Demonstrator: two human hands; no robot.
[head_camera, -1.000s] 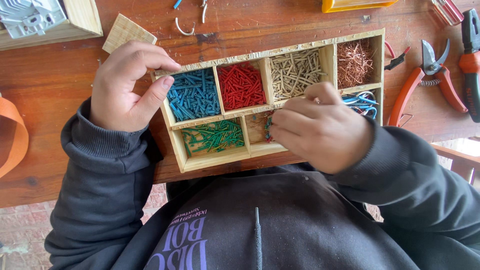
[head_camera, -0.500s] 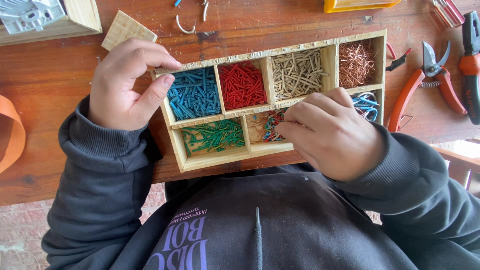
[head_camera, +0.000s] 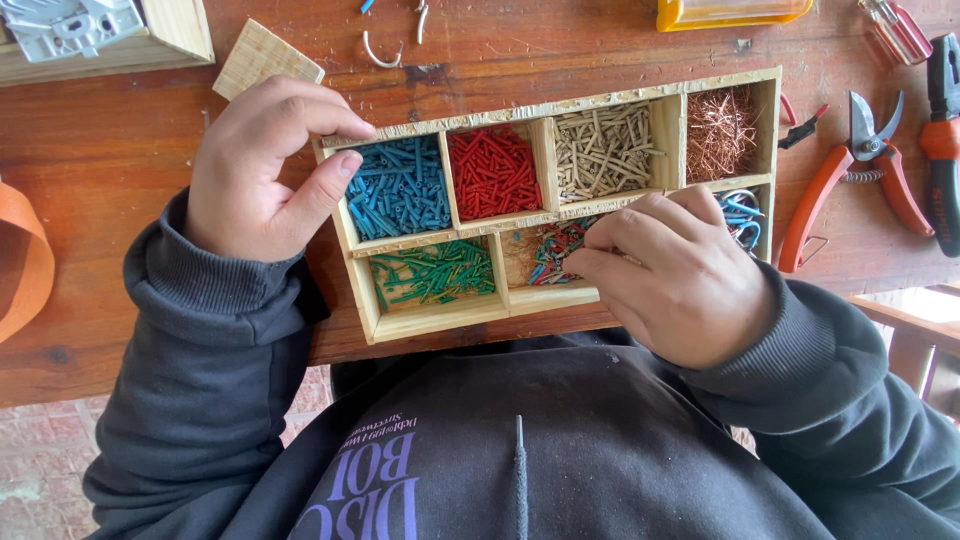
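Observation:
A wooden compartment box (head_camera: 560, 105) lies on a red-brown table. Its cells hold blue pieces (head_camera: 400, 185), red pieces (head_camera: 492, 170), tan pieces (head_camera: 603, 148), copper wire strands (head_camera: 720, 133), green pieces (head_camera: 432, 272) and mixed coloured pieces (head_camera: 552, 250). My left hand (head_camera: 262, 165) grips the box's upper left corner, thumb against the blue cell's wall. My right hand (head_camera: 680, 272) rests over the box's lower right part, fingertips curled at the mixed cell. Whether it pinches a piece is hidden.
Orange-handled pruning shears (head_camera: 850, 165) and pliers (head_camera: 940, 140) lie right of the box. A yellow container (head_camera: 730, 12) sits at the top edge, a small wood block (head_camera: 265, 58) and a wooden tray (head_camera: 165, 35) at top left, an orange band (head_camera: 25, 260) far left.
My right hand has slid down and to the right, its fingers now stretched toward the mixed cell. The left hand and the box have stayed put.

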